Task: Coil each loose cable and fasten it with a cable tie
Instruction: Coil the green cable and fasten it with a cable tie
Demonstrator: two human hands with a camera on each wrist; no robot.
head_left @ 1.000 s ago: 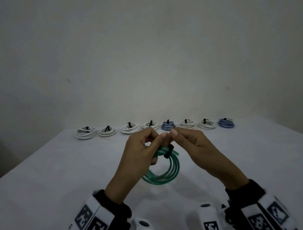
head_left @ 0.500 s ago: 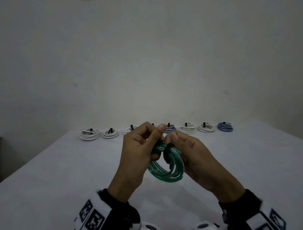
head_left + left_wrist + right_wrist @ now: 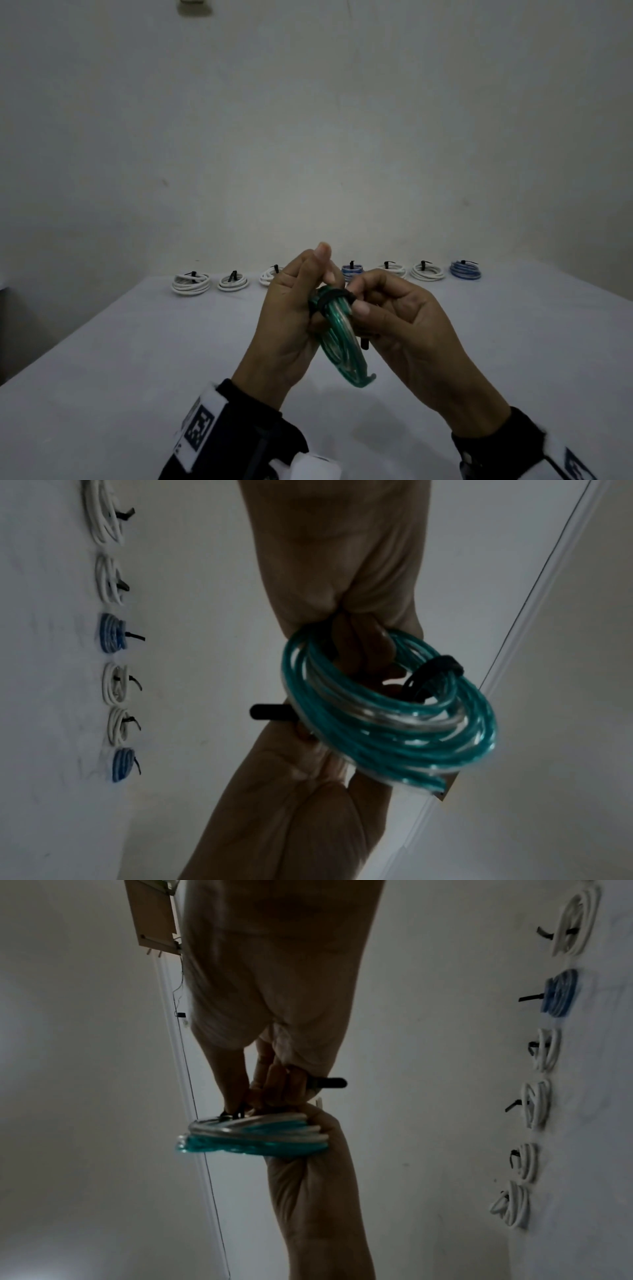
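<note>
Teal and clear strands make up the green cable coil (image 3: 339,339) we hold above the desk (image 3: 137,342), several loops bunched into a ring and tilted on edge. A black cable tie (image 3: 330,297) wraps the top of the bundle, its free tail (image 3: 364,343) poking out below our right hand (image 3: 404,329). Our left hand (image 3: 291,318) grips the coil's near side with curled fingers, thumb raised; our right hand pinches the tie where it crosses the strands. Compared with half a second ago, the coil has turned more edge-on and our hands sit slightly nearer to us. Behind, a row of white and blue tied coils (image 3: 190,283) lies along the desk's far edge.
</note>
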